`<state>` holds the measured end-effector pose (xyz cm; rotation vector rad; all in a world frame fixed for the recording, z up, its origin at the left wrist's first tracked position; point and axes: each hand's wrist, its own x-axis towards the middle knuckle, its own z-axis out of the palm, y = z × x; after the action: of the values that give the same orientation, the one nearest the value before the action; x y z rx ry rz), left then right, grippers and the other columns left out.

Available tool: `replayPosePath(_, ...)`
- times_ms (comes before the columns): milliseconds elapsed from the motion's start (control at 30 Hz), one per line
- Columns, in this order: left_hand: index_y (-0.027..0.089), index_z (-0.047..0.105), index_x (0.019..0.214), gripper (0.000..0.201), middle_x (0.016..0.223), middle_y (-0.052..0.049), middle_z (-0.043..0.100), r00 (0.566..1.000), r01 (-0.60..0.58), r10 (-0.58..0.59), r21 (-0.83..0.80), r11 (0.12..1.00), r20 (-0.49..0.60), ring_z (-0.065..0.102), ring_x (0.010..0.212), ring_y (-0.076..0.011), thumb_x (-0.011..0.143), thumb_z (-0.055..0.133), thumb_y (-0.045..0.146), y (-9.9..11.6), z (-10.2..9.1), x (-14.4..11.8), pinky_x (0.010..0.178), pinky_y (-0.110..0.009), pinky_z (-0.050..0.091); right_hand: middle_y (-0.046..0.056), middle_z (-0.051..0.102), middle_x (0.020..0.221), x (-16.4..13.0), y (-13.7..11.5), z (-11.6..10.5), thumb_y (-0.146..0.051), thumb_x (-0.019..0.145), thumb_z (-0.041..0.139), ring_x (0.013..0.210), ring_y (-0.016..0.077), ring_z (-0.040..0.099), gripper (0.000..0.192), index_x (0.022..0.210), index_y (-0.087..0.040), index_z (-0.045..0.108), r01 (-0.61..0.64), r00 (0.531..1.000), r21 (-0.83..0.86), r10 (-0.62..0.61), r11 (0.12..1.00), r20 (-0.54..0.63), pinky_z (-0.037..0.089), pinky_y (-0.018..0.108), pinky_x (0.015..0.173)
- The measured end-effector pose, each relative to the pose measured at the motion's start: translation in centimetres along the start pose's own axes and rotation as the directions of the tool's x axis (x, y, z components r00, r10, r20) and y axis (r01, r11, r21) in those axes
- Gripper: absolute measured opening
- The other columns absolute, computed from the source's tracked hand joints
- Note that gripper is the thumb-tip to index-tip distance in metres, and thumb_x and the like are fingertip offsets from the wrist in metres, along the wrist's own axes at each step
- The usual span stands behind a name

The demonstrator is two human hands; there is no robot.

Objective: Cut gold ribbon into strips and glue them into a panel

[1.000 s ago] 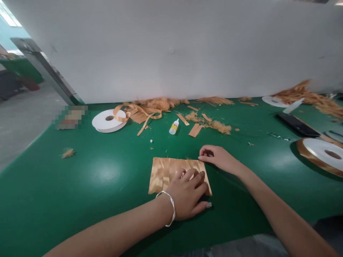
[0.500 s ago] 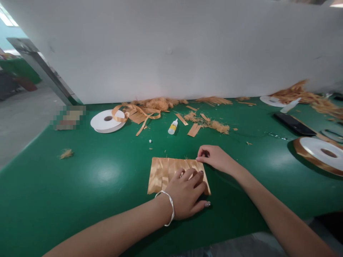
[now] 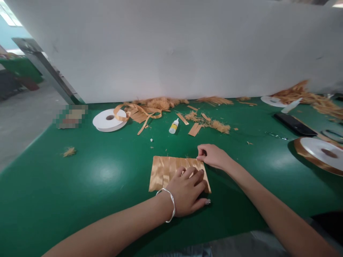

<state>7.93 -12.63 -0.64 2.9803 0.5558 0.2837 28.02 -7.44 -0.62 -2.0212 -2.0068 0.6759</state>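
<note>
A rectangular piece of gold satin ribbon strips (image 3: 160,174), laid side by side, rests flat on the green tabletop in front of me. Spread over its right half is my left hand (image 3: 187,191), fingers apart and pressing down, with a silvery bracelet at the wrist. My right hand (image 3: 213,156) pinches at the far right corner of the ribbon piece, fingertips closed together. What exactly lies between those fingertips is too small to see. Beyond the piece, a small bottle with a yellow label (image 3: 174,126) lies tilted on its side.
A white ribbon spool (image 3: 107,123) lies at the left back, a brown ribbon spool (image 3: 321,151) at the right. Ribbon scraps (image 3: 195,129) and frayed fibres (image 3: 160,103) are strewn along the white panel (image 3: 171,50). A dark phone-like slab (image 3: 294,124) sits at right.
Both hands keep their places on the ribbon piece. The whole view has shifted very slightly.
</note>
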Motion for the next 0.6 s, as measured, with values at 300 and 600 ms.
replayPosePath(300, 0.018, 0.051, 0.111, 0.042, 0.134, -0.009, 0.046, 1.000, -0.005, 0.005, -0.003, 1.000, 0.005, 0.041, 0.116, -0.0278, 0.091, 0.032, 0.050, 0.0, -0.1, -0.1, 0.089, -0.045, 0.037, 0.000, 0.060, 0.068, 0.4, 1.5, -0.7, -0.045, 0.075, 0.057, 0.060, 0.0131, 0.052, 0.027, 0.068, -0.019, 0.055, 0.080, 0.994, 0.244, -0.097, 0.966, 0.057, 0.036, 0.024, 0.055)
replayPosePath(600, 0.018, 0.053, 0.110, 0.042, 0.133, -0.010, 0.046, 1.000, 0.000, 0.000, -0.007, 1.000, 0.005, 0.042, 0.115, -0.0285, 0.091, 0.033, 0.049, 0.0, -0.3, 0.0, 0.089, -0.044, 0.037, -0.001, 0.057, 0.065, -0.5, -0.3, -0.1, -0.052, 0.075, 0.057, 0.055, 0.0120, 0.048, 0.030, 0.068, -0.022, 0.055, 0.017, 1.000, -0.039, -0.018, 0.999, -0.015, 0.026, 0.023, 0.046)
